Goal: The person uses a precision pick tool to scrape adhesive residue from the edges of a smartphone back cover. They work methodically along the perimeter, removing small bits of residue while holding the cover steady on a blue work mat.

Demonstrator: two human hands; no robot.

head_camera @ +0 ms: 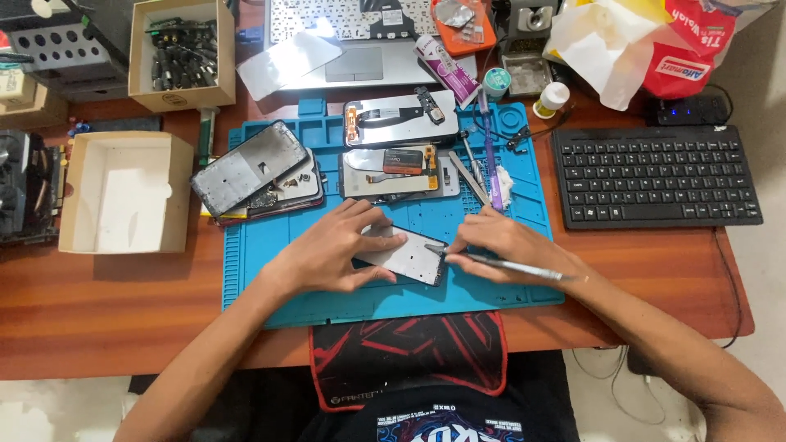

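Black keyboard [657, 176] (right), cardboard boxes [124, 192].

Bright, even light filled the frame, with soft short shadows under the hands. Glare washed out the white plastic bag [606, 49] at upper right; edges bowed slightly.

Left hand [332, 250] hides approx half the phone panel [409, 255]. Laptop [360, 41] cut off at top edge. Parts in box [182, 53] too small to tell.
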